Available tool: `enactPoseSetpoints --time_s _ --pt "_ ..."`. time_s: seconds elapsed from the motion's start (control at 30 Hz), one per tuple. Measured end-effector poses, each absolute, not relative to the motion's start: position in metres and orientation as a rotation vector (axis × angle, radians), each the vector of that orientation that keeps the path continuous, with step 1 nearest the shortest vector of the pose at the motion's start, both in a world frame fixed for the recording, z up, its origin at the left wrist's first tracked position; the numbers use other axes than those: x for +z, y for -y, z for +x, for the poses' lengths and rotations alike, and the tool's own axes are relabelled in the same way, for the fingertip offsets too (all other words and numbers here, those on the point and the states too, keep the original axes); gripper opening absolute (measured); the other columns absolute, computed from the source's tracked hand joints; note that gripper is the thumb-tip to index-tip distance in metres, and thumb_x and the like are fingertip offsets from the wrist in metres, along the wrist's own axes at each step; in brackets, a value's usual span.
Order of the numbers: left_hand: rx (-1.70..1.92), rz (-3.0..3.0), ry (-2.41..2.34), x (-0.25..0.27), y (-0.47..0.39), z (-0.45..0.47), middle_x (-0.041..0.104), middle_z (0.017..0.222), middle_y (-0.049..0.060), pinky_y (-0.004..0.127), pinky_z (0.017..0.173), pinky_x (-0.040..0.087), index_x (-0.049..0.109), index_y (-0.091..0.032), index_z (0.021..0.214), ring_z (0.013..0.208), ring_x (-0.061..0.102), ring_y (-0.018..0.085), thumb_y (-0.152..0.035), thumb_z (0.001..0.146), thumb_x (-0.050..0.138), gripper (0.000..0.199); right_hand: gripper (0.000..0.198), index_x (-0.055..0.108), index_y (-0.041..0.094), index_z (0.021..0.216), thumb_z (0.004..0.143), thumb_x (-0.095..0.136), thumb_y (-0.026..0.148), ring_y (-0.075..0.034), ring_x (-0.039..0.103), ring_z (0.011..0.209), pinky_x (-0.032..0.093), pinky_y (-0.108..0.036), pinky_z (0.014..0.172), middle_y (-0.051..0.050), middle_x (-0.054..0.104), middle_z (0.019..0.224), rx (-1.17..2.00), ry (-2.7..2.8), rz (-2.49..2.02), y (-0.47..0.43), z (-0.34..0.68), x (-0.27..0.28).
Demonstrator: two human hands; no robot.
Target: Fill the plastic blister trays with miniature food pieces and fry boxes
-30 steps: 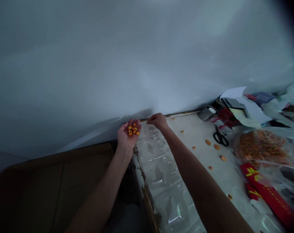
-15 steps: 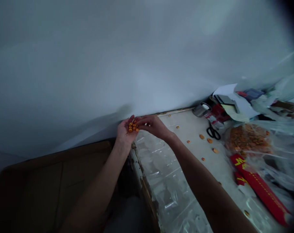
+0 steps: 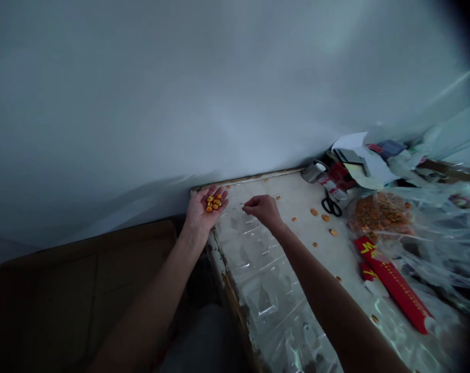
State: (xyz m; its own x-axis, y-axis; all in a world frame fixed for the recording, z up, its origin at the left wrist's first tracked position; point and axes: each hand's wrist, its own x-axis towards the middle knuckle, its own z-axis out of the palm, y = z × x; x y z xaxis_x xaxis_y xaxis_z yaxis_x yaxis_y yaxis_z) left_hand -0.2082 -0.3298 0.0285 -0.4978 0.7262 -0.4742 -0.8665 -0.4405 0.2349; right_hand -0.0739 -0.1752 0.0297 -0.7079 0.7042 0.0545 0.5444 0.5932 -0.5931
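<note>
In the head view, my left hand (image 3: pixel 203 208) is palm up near the table's far left corner, cupping several small rounded orange-yellow pieces (image 3: pixel 213 202). To its right, my right hand (image 3: pixel 262 208) hovers over the clear plastic bags (image 3: pixel 254 259), thumb and fingertips pinched together. What it holds, if anything, is too small to make out. The clear bags lie in an overlapping row along the left edge of the white table (image 3: pixel 302 248). More orange pieces (image 3: pixel 326 218) are scattered across the tabletop.
At right sits a clear bag of orange pieces (image 3: pixel 382 212), beside a red packet with yellow print (image 3: pixel 394 285). Black-handled scissors (image 3: pixel 331 206), a metal can (image 3: pixel 314 171) and piled papers (image 3: pixel 359 155) lie near the wall. An open cardboard box (image 3: pixel 83 290) stands at left.
My right hand has moved right, away from the pieces in my left palm, to above the clear bags. My left fingers have spread a little. The view has shifted slightly.
</note>
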Motion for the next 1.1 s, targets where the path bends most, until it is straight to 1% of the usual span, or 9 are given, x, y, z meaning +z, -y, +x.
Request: enactPoseSetpoints --time_s 0.13,0.23,0.33,0.47,0.53,0.63,0.8,0.97,1.1 --pt "2.000 -0.305 -0.538 0.019 0.341 -0.205 0.075 0.103 0.015 0.043 0.086 0.059 0.069 -0.014 0.105 0.100 0.073 0.027 -0.019 0.089 0.051 0.025 0.009 0.083 0.020 0.084 0.078 0.076 0.021 -0.022 0.072 0.081 0.048 -0.026 0.074 -0.006 0.078 0.083 0.547 2.690 -0.906 0.182 -0.084 0.016" --pt "1.976 -0.282 -0.531 0.014 0.341 -0.202 0.074 0.108 0.017 0.043 0.085 0.060 0.069 -0.012 0.108 0.103 0.073 0.028 -0.020 0.090 0.050 0.027 0.012 0.083 0.021 0.090 0.086 0.072 0.021 -0.021 0.072 0.090 0.048 -0.026 0.079 -0.008 0.079 0.094 0.520 2.758 -0.805 0.181 -0.085 0.013" --pt "1.958 -0.266 -0.539 0.012 0.340 -0.198 0.074 0.112 0.018 0.044 0.086 0.060 0.069 -0.012 0.111 0.105 0.072 0.029 -0.019 0.090 0.050 0.029 0.009 0.083 0.024 0.088 0.084 0.075 0.026 -0.020 0.072 0.081 0.047 -0.025 0.069 -0.004 0.079 0.085 0.648 2.725 -0.981 0.174 -0.087 0.014" --pt "1.924 -0.239 -0.564 0.016 0.342 -0.193 0.073 0.114 0.018 0.044 0.084 0.061 0.068 -0.012 0.116 0.106 0.072 0.029 -0.018 0.090 0.051 0.031 0.014 0.080 0.022 0.073 0.067 0.088 0.032 -0.018 0.068 0.063 0.042 -0.023 0.056 -0.001 0.071 0.061 0.672 2.708 -1.240 0.161 -0.097 0.021" --pt "1.893 -0.239 -0.596 0.019 0.343 -0.192 0.073 0.112 0.018 0.043 0.082 0.062 0.068 -0.012 0.115 0.103 0.073 0.029 -0.017 0.090 0.050 0.031 0.017 0.078 0.021 0.069 0.065 0.090 0.033 -0.017 0.065 0.057 0.041 -0.023 0.054 0.000 0.066 0.054 0.703 2.723 -1.282 0.160 -0.099 0.027" --pt "1.844 -0.238 -0.680 0.024 0.343 -0.192 0.074 0.108 0.018 0.043 0.080 0.062 0.068 -0.010 0.112 0.096 0.074 0.029 -0.015 0.090 0.050 0.030 0.015 0.079 0.020 0.074 0.074 0.085 0.034 -0.015 0.064 0.057 0.043 -0.023 0.057 0.000 0.069 0.060 0.799 2.614 -1.009 0.169 -0.092 0.039" --pt "1.819 -0.219 -0.760 0.031 0.330 -0.181 0.075 0.086 0.012 0.044 0.082 0.062 0.072 -0.010 0.106 0.075 0.073 0.022 -0.008 0.085 0.052 0.028 0.011 0.082 0.026 0.095 0.086 0.075 0.026 -0.014 0.067 0.077 0.048 -0.022 0.071 -0.001 0.075 0.087 0.916 2.560 -0.352 0.194 -0.067 0.056" --pt "1.663 -0.196 -0.799 0.030 0.312 -0.153 0.073 0.077 0.010 0.042 0.078 0.064 0.071 -0.010 0.091 0.068 0.071 0.020 -0.004 0.083 0.052 0.021 0.012 0.083 0.024 0.088 0.079 0.078 0.017 -0.016 0.068 0.073 0.047 -0.023 0.068 0.000 0.075 0.080 0.867 2.710 -0.514 0.191 -0.040 0.061" --pt "1.526 -0.191 -0.839 0.027 0.303 -0.133 0.074 0.077 0.013 0.042 0.074 0.065 0.071 -0.008 0.089 0.070 0.073 0.023 -0.003 0.084 0.053 0.019 0.015 0.083 0.023 0.082 0.072 0.079 0.013 -0.016 0.066 0.065 0.044 -0.023 0.062 0.001 0.074 0.071 0.792 2.812 -0.680 0.187 -0.015 0.062"
